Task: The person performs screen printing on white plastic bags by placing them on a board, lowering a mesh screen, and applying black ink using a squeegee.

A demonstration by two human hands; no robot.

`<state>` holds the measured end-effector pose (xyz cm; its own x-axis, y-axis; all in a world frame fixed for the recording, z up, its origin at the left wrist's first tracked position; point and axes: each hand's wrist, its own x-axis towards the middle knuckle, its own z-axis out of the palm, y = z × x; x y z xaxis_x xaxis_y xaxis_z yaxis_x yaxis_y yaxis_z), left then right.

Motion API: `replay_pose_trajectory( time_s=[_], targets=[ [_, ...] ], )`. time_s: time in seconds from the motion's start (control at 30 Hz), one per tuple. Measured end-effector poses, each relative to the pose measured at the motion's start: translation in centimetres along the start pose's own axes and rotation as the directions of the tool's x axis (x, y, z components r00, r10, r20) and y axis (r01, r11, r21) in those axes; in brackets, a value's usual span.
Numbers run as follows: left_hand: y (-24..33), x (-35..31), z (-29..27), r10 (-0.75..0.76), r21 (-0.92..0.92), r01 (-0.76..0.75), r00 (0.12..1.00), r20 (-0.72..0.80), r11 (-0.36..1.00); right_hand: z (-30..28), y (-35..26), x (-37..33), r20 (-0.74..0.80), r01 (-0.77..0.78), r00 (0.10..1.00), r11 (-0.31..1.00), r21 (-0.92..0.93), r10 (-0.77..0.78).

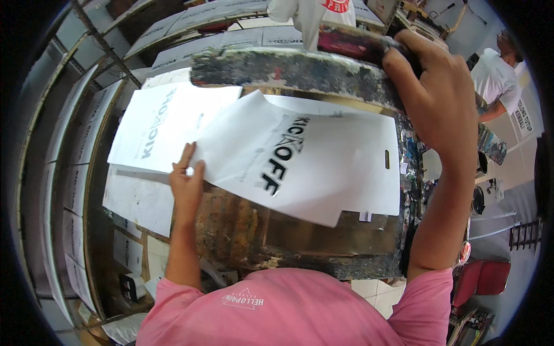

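A white plastic bag [340, 155] with bold black lettering and a die-cut handle slot lies partly on the worktop, its left part lifted and curved. My left hand [187, 176] pinches the bag's left edge between thumb and fingers. On the far right of the work area, my right hand [435, 92] is wrapped around the end of a raised, paint-caked screen-printing frame [277, 72]. A dark red bar [352, 43] lies along the frame's top, beside my right fingers. Beneath the bag is a paint-stained wooden board [225, 222].
Printed white sheets [127, 135] lie left of the board. A metal rack [81, 150] with more printed pieces lines the left side. Another person [496, 78] stands at the right, beyond the worktop. A red chair [482, 279] is at the lower right.
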<state>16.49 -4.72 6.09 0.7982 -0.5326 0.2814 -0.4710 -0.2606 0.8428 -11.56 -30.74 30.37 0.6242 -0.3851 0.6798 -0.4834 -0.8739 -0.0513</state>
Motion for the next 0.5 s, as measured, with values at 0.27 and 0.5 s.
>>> replay_pose_trajectory(
  time_s=[0.27,0.5],
  targets=[
    [-10.2,10.6,-13.2,-0.109,-0.031,0.108,0.994,-0.01,0.994,0.3,-0.8,-1.3,-0.097,-0.013,0.995,0.999,-0.048,0.009],
    [-8.7,17.4,-10.8,0.33,0.928,0.123,0.911,-0.246,0.352,0.7,1.1,-1.4,-0.086,0.084,0.992,0.992,-0.09,-0.091]
  ],
)
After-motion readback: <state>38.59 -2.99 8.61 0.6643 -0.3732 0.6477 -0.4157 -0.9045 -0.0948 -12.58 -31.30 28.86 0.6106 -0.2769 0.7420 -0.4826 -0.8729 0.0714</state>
